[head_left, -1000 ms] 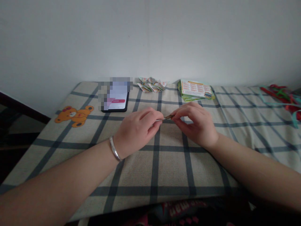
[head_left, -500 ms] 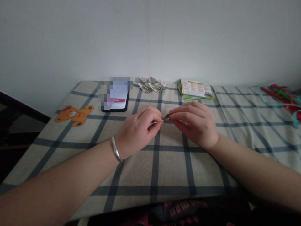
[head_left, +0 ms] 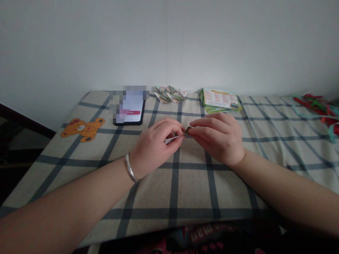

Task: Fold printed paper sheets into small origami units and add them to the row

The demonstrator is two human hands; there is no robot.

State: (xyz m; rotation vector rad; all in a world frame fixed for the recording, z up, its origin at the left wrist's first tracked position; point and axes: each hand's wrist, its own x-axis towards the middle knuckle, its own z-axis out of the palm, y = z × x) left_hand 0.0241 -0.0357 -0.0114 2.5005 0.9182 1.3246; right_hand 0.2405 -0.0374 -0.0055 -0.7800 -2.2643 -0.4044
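Between my two hands is a small piece of folded paper [head_left: 187, 129], mostly hidden by the fingers. Its pale edge also shows inside the curl of my left hand [head_left: 156, 144], where thumb and index finger pinch it. My right hand [head_left: 221, 137] has its fingertips closed on the other end. Both hands hover just over the checked cloth, fingertips almost meeting. Beyond them, a stack of printed paper cards [head_left: 221, 98] with green edges lies against the wall. Several folded paper pieces [head_left: 171, 95] with the same sort of print sit to its left.
A phone [head_left: 132, 106] with a lit screen lies at the back left, partly blurred out. The checked tablecloth [head_left: 148, 197] carries an orange bear picture [head_left: 83, 129] on the left. Red, green and turquoise ribbons [head_left: 315, 106] lie at the far right, where the cloth is wrinkled.
The paper between my fingertips has tilted a little, and more of its pale edge shows inside my left hand. Both hands stay nearly in place.
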